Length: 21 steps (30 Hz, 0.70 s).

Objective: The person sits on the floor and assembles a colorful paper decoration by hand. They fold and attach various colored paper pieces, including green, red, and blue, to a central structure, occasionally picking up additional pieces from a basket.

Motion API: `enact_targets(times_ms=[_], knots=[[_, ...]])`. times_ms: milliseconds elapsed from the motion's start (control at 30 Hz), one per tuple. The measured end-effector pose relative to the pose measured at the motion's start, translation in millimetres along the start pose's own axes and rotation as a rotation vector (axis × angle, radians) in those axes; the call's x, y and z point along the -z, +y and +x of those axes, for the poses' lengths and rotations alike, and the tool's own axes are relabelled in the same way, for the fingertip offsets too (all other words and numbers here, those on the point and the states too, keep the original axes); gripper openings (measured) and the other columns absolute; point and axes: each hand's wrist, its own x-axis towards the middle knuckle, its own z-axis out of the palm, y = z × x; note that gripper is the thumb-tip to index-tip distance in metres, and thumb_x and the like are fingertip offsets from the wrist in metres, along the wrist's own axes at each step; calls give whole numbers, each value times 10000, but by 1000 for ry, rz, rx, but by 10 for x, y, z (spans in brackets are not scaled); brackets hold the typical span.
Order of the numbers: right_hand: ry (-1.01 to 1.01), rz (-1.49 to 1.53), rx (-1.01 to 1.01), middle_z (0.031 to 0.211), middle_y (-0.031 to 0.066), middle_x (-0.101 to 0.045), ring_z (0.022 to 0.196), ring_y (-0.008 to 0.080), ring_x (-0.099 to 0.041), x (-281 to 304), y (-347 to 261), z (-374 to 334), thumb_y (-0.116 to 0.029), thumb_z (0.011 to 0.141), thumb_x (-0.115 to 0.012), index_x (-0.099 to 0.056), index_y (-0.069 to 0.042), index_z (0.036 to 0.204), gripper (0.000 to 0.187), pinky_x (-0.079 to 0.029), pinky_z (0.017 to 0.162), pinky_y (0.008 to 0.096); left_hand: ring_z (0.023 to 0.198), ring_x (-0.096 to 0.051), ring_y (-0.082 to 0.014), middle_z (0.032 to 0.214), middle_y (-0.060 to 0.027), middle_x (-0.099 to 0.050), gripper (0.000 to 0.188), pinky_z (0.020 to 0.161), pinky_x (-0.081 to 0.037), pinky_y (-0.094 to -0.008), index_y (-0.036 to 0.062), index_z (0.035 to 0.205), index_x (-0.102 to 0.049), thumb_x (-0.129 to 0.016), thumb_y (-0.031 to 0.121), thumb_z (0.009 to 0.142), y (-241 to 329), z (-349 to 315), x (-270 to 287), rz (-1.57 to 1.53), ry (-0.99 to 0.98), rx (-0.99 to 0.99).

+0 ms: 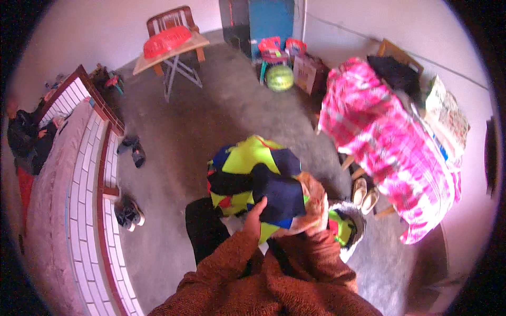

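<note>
Across my lap lies a bundle of fabric in neon yellow, navy, black and red patches. On top of it is a dark navy piece of cloth. My left hand pinches the near left edge of this navy cloth, thumb on top, the other fingers mostly hidden. At the right edge of the bundle, my right hand grips a crumpled tan-orange sheet, paper or cloth, I cannot tell which. Beside my right forearm stands a pale basket or bag holding yellow, red and dark fabric.
A pink checked cover drapes a long piece of furniture at right, light shoes beside it. Farther off are a watermelon and a folding table with a red basin. At left, a person sits on a tiled bed platform.
</note>
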Motion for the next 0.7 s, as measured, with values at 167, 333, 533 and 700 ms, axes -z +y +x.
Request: enact_targets(times_ms=[167, 333, 533, 700], knots=[[12, 870, -189, 1431, 128, -323, 1314, 263, -315, 82, 96, -75, -432, 906, -416, -259, -47, 1410, 653, -230, 1091, 388, 1051, -572, -211, 1184, -103, -574, 427, 929, -455, -361, 31, 1217, -512, -550, 303, 891, 36, 57, 217, -94, -93, 68], [253, 811, -241, 1427, 131, -319, 1294, 255, -341, 281, 296, -219, -297, 889, -508, -262, -52, 1410, 626, -253, 1077, 390, 1034, -575, -195, 1176, -98, -579, 438, 926, -450, -344, 19, 1207, -517, -536, 326, 896, 4, 68, 246, -56, -106, 122], [50, 302, 37, 1431, 141, -298, 1343, 270, -254, 23, -25, -234, -326, 766, -677, -253, -14, 1399, 823, -179, 1098, 402, 1002, -588, -189, 1168, -97, -584, 450, 905, -463, -344, 12, 1205, -515, -538, 336, 894, -70, 89, 260, -34, -77, 170], [-302, -336, 83, 1440, 186, -251, 1343, 347, -242, -54, -137, -230, -165, 534, -842, -370, -95, 1359, 953, -231, 1082, 408, 1013, -592, -211, 1172, -118, -576, 454, 913, -468, -357, 10, 1233, -493, -537, 311, 896, -66, 6, 137, -22, -136, 176]])
